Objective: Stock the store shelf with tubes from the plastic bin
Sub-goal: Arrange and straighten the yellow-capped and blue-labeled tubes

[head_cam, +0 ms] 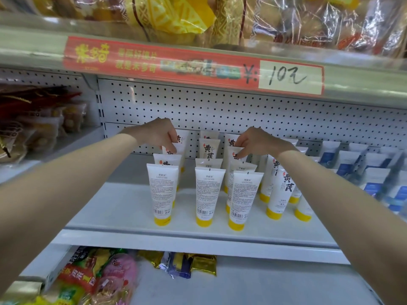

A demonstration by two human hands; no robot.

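1. Here, your left hand (157,134) pinches the crimped top edge of a white plastic tube (178,149) near the back of the left column, with your fingers curled over it.
2. Your right hand (256,140) likewise pinches the top of a second white tube (232,154) near the back of the third column.
3. Both belong to a group of white squeeze tubes with yellow caps (208,194). They stand cap-down in columns on the pale grey metal shelf (110,208), in front of the white perforated back panel (220,106).
4. The three front tubes show you their backs, with fine print and a barcode above each cap. A forward-facing tube (280,190) further right carries large black characters.
5. Most of each pinched tube is hidden behind the tubes in front, so only the top strips show. Your fingertips are partly covered too.
6. The fine print is too small to read.
7. The blue-and-white tubes (374,172) on the right are blurred, and your right forearm cuts across them.
8. The red price strip (193,64) overhead is smeared, apart from a handwritten "10".
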